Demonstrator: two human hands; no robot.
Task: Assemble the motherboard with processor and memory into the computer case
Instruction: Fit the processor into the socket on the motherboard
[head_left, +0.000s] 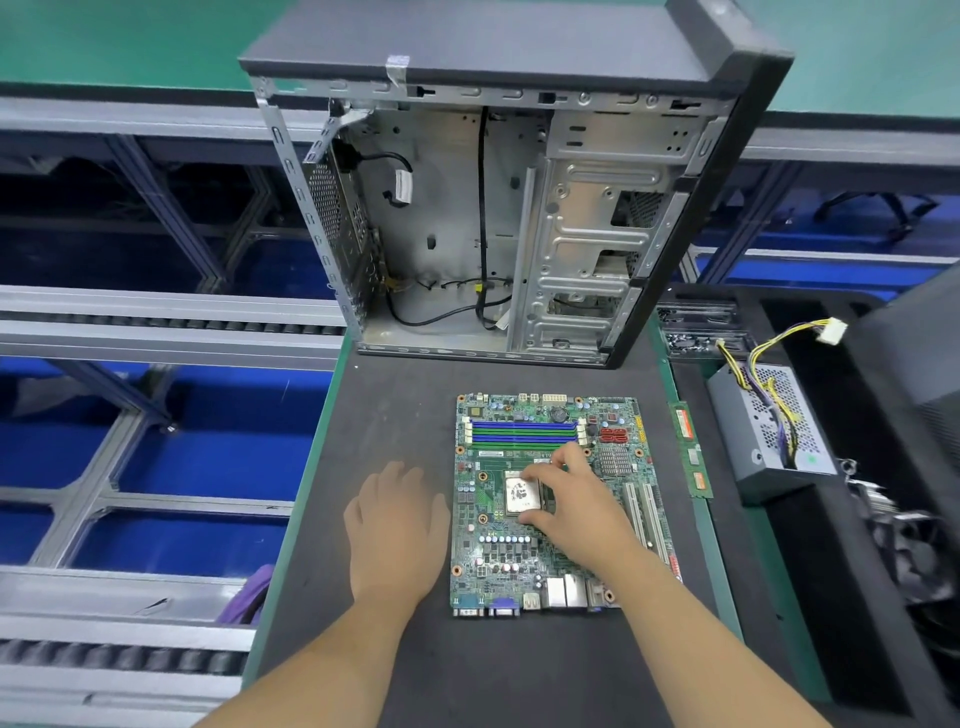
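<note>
A green motherboard (550, 561) lies flat on the dark mat, with empty blue and green memory slots (522, 432) along its far side. The silver processor (522, 493) sits over the socket in the board's middle. My right hand (576, 506) pinches the processor by its edges with thumb and fingers. My left hand (397, 530) rests flat on the mat just left of the board, fingers together, holding nothing. The open computer case (519, 218) stands upright behind the board, its inside bare except for black cables. A green memory stick (691, 449) lies on the mat to the right of the board.
A grey power supply (769, 436) with yellow and black wires sits in a black tray at the right, next to a fan (904, 540). Conveyor rails and blue bins run along the left. A second dark case (919, 364) fills the right edge.
</note>
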